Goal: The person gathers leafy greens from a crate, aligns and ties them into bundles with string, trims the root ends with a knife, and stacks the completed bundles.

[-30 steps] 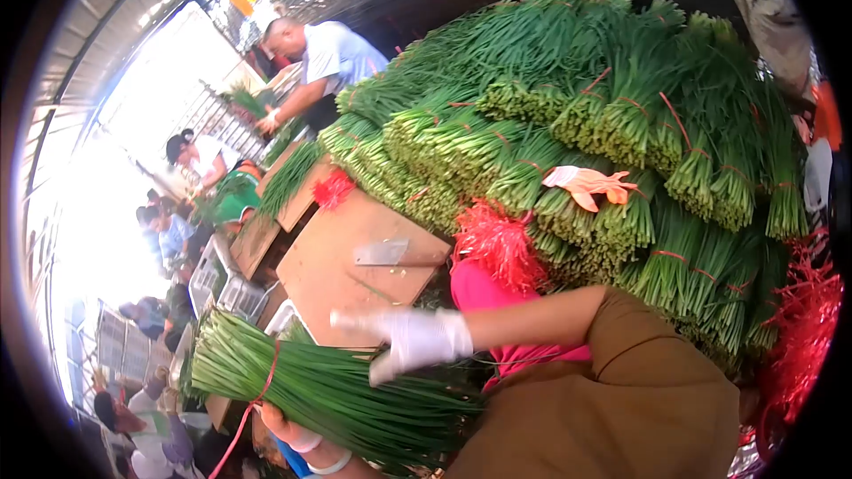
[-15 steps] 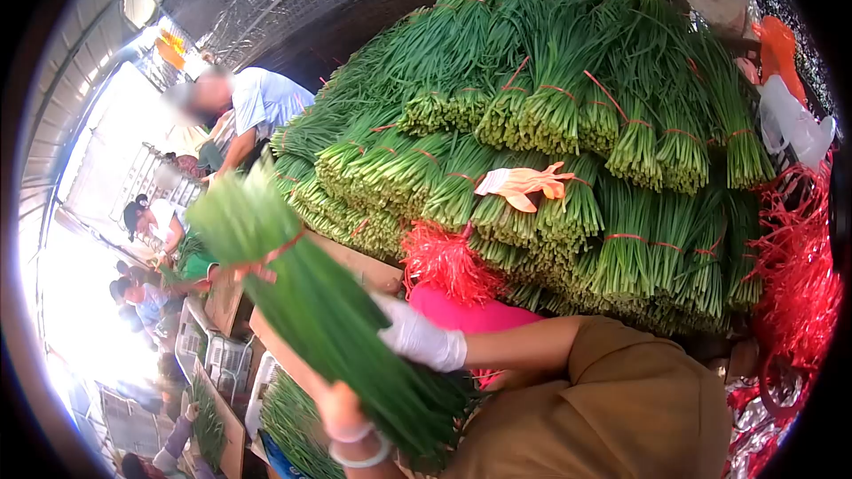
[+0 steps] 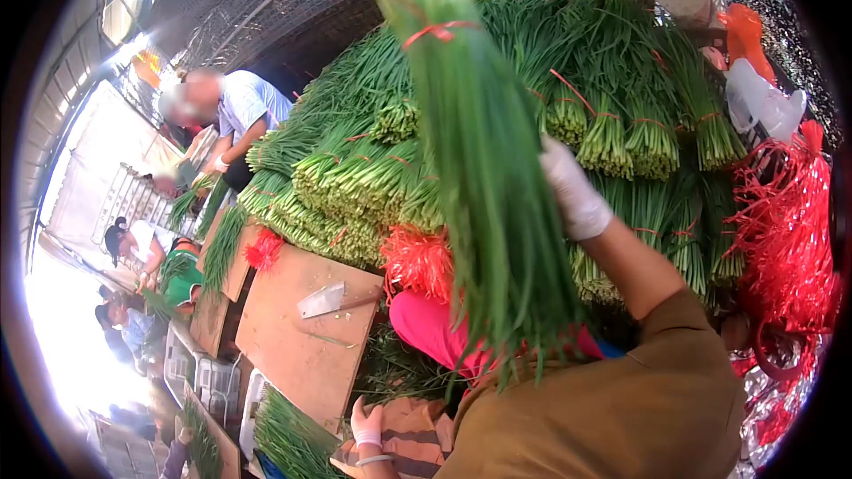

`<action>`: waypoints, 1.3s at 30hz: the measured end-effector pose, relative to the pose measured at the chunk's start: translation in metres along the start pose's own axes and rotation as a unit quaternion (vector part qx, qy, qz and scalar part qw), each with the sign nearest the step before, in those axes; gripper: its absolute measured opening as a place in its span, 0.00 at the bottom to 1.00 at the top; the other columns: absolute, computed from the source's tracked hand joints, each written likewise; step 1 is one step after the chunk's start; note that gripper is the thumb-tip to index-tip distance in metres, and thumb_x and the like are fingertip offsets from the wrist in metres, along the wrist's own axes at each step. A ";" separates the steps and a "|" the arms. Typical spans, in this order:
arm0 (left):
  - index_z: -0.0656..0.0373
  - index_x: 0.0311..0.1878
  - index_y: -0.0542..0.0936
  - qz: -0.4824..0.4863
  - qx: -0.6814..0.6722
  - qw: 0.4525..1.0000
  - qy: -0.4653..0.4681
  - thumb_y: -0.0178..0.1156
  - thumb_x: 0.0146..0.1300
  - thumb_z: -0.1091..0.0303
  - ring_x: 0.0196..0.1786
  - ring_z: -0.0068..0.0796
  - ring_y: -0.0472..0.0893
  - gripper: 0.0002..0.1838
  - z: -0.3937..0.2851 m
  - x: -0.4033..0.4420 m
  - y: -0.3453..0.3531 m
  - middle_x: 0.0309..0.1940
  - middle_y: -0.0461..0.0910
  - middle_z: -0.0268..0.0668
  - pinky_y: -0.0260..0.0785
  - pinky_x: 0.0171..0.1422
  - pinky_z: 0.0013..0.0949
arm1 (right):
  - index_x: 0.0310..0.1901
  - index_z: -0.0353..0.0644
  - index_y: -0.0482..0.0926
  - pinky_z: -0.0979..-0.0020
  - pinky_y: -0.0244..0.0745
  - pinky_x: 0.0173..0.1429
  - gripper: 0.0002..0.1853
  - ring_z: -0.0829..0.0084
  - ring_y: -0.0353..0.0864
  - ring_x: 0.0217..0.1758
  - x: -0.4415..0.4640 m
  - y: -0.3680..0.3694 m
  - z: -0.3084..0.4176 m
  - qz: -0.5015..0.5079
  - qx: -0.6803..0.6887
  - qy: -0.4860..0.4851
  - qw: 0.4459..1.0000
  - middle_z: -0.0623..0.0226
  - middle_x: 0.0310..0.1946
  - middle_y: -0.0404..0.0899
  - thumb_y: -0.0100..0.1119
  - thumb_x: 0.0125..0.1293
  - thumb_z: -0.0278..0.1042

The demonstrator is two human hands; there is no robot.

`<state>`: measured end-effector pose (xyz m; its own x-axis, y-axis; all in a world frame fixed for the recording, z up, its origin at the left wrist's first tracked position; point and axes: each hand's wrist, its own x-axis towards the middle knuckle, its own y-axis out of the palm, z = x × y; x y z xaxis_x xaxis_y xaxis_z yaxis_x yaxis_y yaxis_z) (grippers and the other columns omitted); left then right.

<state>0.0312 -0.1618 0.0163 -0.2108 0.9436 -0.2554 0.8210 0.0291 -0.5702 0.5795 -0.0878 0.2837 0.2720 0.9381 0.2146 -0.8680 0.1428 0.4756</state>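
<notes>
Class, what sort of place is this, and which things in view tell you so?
Probably a produce packing shed: the right hand holds a banded green bundle before a large pile of similar bundles, red strips hang nearby, and a flat blade lies on a board.

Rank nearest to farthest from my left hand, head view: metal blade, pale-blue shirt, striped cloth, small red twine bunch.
1. Striped cloth, beside your left hand.
2. Metal blade, on the board.
3. Small red twine bunch, board's far corner.
4. Pale-blue shirt, upper left.
</notes>
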 end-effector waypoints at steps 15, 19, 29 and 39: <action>0.71 0.59 0.73 0.027 0.010 0.997 -0.075 0.66 0.48 0.67 0.52 0.34 0.79 0.33 0.056 0.020 -0.001 0.50 0.80 0.47 0.72 0.56 0.32 | 0.58 0.37 0.73 0.61 0.72 0.59 0.33 0.60 0.80 0.53 0.143 -0.329 0.265 -0.329 -0.515 -0.067 0.789 0.52 0.54 0.79 0.54 0.63 0.58; 0.69 0.60 0.72 0.013 -0.008 0.996 -0.090 0.65 0.49 0.68 0.55 0.36 0.78 0.32 0.044 0.004 0.003 0.51 0.79 0.47 0.70 0.60 0.33 | 0.72 0.37 0.51 0.59 0.59 0.72 0.45 0.50 0.63 0.71 0.165 -0.398 0.244 -0.332 -0.797 0.033 0.504 0.42 0.67 0.63 0.54 0.62 0.59; 0.68 0.64 0.69 0.029 0.033 0.999 0.010 0.61 0.54 0.72 0.58 0.35 0.77 0.32 -0.040 -0.032 0.020 0.54 0.78 0.46 0.68 0.65 0.33 | 0.73 0.49 0.56 0.58 0.58 0.72 0.34 0.53 0.63 0.70 0.144 -0.470 0.186 -0.225 -0.862 0.110 0.441 0.49 0.69 0.62 0.46 0.66 0.45; 0.62 0.67 0.67 -0.009 -0.134 0.991 0.026 0.61 0.58 0.64 0.57 0.37 0.78 0.33 -0.050 -0.063 -0.002 0.52 0.79 0.49 0.69 0.63 0.36 | 0.53 0.38 0.79 0.62 0.69 0.62 0.22 0.57 0.77 0.58 0.158 -0.144 0.168 0.021 -0.968 -0.058 0.243 0.53 0.55 0.78 0.52 0.67 0.47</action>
<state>0.0695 -0.2052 0.0729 -0.2056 0.9573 -0.2030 0.9303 0.1269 -0.3441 0.8168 -0.0134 0.3922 0.1582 0.9524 0.2607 0.5912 0.1201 -0.7975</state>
